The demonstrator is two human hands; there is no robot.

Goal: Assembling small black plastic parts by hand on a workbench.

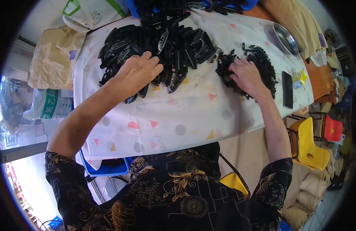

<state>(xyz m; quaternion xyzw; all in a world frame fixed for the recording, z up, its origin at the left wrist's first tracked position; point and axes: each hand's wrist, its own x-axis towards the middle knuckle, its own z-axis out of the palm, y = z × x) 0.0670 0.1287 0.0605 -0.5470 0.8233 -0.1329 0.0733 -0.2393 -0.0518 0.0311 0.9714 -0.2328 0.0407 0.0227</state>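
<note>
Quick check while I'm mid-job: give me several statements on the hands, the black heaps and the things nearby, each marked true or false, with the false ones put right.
1. The left hand is at the larger heap of long black pieces. True.
2. The right hand is at the smaller heap of small black pieces. True.
3. The smaller heap lies left of the larger heap. False: it lies right of it.
4. The black rectangular phone lies beside the small yellow-and-white box. True.
5. The phone lies under the left hand. False: it lies on the white patterned tablecloth, right of the smaller heap.
6. The box is left of both heaps. False: it is right of both.
</note>
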